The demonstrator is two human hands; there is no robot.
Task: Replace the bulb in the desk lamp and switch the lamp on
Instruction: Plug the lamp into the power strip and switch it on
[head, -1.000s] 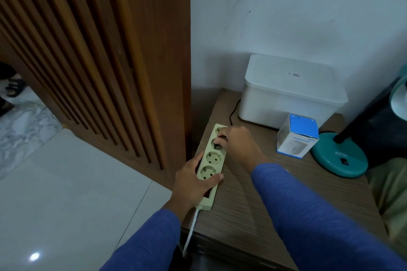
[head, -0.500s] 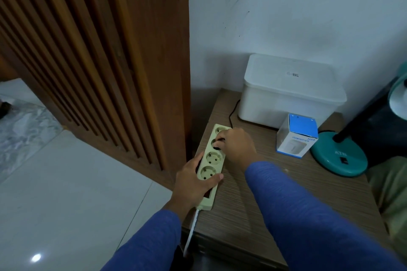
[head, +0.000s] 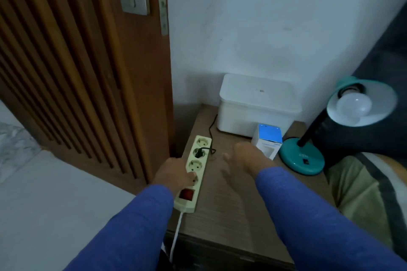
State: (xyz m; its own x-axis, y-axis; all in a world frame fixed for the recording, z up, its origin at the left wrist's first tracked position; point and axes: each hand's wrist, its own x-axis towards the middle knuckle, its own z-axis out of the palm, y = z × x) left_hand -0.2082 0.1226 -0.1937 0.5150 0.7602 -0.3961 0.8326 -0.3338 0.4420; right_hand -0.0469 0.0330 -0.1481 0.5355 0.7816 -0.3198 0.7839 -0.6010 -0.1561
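Observation:
A teal desk lamp (head: 301, 158) stands at the right of the wooden bedside table (head: 231, 204). Its shade (head: 378, 103) faces me with a white bulb (head: 353, 104) in it, unlit. A cream power strip (head: 196, 167) lies along the table's left edge, a black plug (head: 199, 153) in its second socket and a red switch (head: 186, 194) near me. My left hand (head: 174, 174) grips the strip's left side, thumb over a socket. My right hand (head: 244, 158) hovers open above the table, between the strip and the blue-and-white bulb box (head: 267, 143).
A white lidded box (head: 257, 105) sits against the wall at the back of the table. A slatted wooden door (head: 77, 72) stands to the left, with pale floor tiles below. Bedding (head: 363, 187) lies to the right of the table.
My right hand has let go of the black plug, now seated in the socket, and moved right, opening. The view has tilted up, bringing the lamp shade and bulb into sight.

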